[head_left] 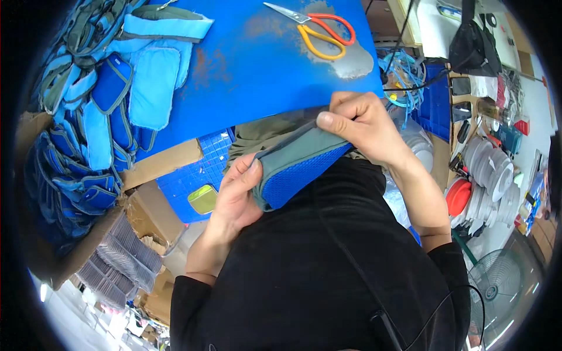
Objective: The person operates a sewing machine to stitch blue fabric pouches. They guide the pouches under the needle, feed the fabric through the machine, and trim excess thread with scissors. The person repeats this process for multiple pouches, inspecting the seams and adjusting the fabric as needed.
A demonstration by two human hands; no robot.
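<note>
Both hands grip one grey-edged blue mesh fabric pad [295, 169]: left hand [237, 193] clamped on its lower end, right hand [360, 126] pinching its top, below the blue desk [257, 64].

The left hand [237, 190] covers one end of the grey-edged blue mesh pad [298, 167], and the right hand [363, 126] hides its far corner, with most fingers of both hands tucked out of sight behind it. The pile of blue pads [99, 117] runs off into the dark rim at the left. The reels [489, 175] at the right are too small to identify.
</note>
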